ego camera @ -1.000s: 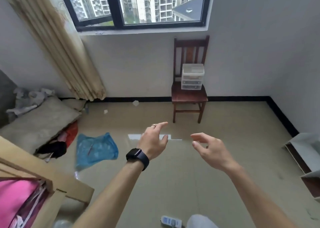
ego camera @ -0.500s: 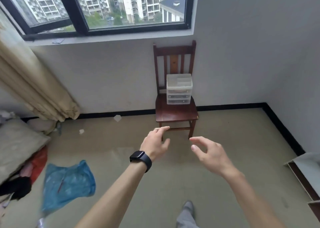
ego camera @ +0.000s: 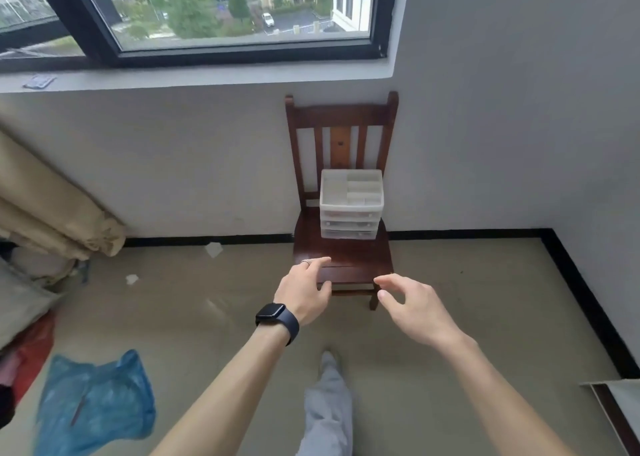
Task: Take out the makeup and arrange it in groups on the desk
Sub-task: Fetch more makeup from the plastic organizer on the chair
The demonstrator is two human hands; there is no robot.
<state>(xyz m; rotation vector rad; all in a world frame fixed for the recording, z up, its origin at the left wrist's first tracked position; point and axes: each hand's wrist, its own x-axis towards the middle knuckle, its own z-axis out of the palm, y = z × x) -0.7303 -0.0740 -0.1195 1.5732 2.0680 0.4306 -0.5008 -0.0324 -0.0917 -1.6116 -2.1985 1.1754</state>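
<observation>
**Head view.** A person is facing a wooden chair (ego camera: 343,265) that is standing against the wall. A white translucent drawer organiser (ego camera: 351,210) is sitting at the back edge of the chair seat, toward its right corner. Its open top tray is showing dividers, but any makeup inside is too faint to make out.

The left hand (ego camera: 304,293), wearing a ring and with a dark watch (ego camera: 277,317) at the wrist, is hovering near the seat's front edge. Its fingers are loosely spread and gripping nothing. The right hand (ego camera: 412,308) is hanging just beside it, with its fingers half curled, apart and likewise empty. Both hands are well short of the organiser. No desk is appearing in view.

**Judged risks.** The organiser is looking like a stack of separate drawers. Lifting it by the top tier alone, or tilting it, could let the drawers slide out and spill their contents. A blue plastic bag (ego camera: 97,407) is lying on the floor at the left and could catch a foot during the carry.
</observation>
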